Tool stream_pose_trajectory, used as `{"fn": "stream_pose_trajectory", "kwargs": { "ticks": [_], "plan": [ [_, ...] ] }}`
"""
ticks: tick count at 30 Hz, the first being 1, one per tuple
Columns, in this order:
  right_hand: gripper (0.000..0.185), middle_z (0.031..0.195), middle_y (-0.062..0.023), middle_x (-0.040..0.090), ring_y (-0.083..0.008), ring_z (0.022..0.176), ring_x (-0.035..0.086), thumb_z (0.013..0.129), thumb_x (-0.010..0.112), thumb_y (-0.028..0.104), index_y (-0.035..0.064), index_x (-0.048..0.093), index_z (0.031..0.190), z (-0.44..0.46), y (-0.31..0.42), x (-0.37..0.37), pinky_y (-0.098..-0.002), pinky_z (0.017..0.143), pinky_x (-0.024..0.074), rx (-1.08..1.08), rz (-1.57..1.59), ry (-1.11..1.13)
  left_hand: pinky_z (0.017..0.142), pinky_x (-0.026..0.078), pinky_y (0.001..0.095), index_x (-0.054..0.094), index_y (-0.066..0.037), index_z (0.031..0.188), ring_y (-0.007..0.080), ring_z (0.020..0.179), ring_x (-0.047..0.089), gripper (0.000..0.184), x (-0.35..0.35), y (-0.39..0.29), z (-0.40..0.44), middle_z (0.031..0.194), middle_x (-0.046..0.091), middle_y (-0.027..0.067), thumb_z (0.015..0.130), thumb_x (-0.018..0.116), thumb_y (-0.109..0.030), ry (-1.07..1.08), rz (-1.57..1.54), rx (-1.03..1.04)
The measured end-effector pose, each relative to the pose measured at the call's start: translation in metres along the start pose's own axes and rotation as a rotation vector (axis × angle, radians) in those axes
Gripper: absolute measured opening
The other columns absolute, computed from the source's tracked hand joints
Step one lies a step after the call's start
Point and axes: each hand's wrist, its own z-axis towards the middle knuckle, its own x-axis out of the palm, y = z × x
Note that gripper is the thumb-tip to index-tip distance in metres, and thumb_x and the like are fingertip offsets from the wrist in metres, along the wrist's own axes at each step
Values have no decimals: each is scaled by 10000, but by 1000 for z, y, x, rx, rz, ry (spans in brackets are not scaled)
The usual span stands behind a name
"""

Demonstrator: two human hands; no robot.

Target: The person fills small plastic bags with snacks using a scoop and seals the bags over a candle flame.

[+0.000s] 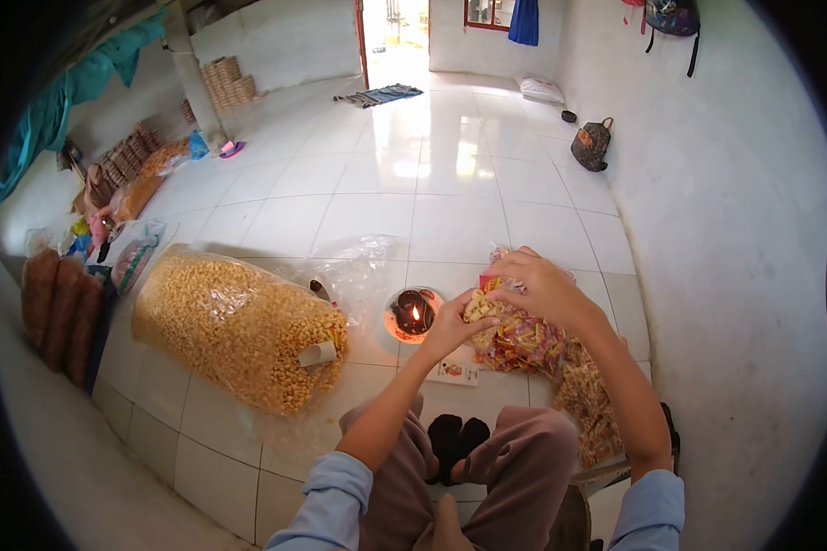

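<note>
A small clear bag of pale yellow snack pieces (479,306) is held up between my two hands. My left hand (455,329) grips it from the left with its fingers closed round it. At its top, my right hand (535,283) is bent over with the fingertips closed on it, partly hiding it. Just below lies a pile of small colourful packets (528,347) on the floor. To the left of my hands, a lit candle (415,313) burns in a round dish (393,323). A small printed white card or box (455,373) lies beneath my left hand.
A large clear sack of yellow snack pieces (230,321) lies on its side at the left, a white scoop or cup (318,354) at its mouth. More filled packets (586,404) lie by my right knee. A backpack (592,144) leans against the right wall.
</note>
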Motion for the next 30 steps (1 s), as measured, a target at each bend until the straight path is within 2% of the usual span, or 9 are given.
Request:
{"fn": "stream_pose_trajectory", "kwargs": {
  "ticks": [5,10,13,15,19,22,24,28,30],
  "plan": [
    [233,807,-119,590,-259,852,536,744,616,208,9,638,863,-1,-12,8,-349,784,420,-23,-75,14,711,448,210,511,-29,1082,50,806,528,415,3,4,-1,891,586,5,731,706,-134,-1,-37,28],
    [178,778,-137,593,-293,759,553,730,611,165,8,642,808,-2,-14,8,-367,737,436,-39,-53,72,730,446,214,484,-23,1130,53,835,527,490,4,-3,-4,916,586,9,713,720,-126,-6,49,6],
    [160,758,-147,596,-297,747,557,729,605,155,3,624,773,-3,-19,10,-371,703,439,-16,-61,80,771,438,214,455,-20,1154,52,882,523,486,4,1,-3,968,573,5,730,688,-64,18,11,45],
    [148,745,-151,590,-304,743,552,736,597,149,3,611,762,-4,-21,13,-374,687,436,33,-59,75,754,441,219,449,-18,1176,63,878,524,546,4,5,-1,977,579,25,712,719,-113,-15,32,106],
    [126,721,-163,551,-329,717,532,769,567,130,5,570,772,-7,-21,19,-390,647,423,171,-90,-4,766,440,221,446,-15,1184,69,889,528,570,4,3,0,1000,580,30,703,729,-131,-16,-81,92],
    [127,725,-171,521,-345,711,520,792,543,127,1,540,806,-8,-10,12,-401,647,418,164,-152,-96,767,445,228,473,-10,1155,74,878,536,559,0,-8,-1,988,589,32,691,742,-164,16,72,11],
    [132,727,-175,515,-344,716,521,798,537,129,-1,528,817,-9,-13,13,-403,647,418,140,-162,-92,758,451,234,501,-9,1124,77,855,544,549,-1,-15,-2,953,599,30,675,755,-197,63,159,-116],
    [131,720,-172,503,-340,734,523,806,525,125,-2,513,834,-8,-14,12,-405,654,419,123,-156,-45,744,456,240,515,-8,1109,79,836,548,539,-1,-4,-2,929,603,25,673,757,-212,27,93,-46],
    [125,729,-170,506,-336,745,522,806,524,121,-1,514,835,-7,-9,11,-404,660,420,176,-129,4,744,452,237,512,-9,1115,77,832,544,515,-2,-2,-2,930,599,26,698,738,-209,14,194,12]
  ]
}}
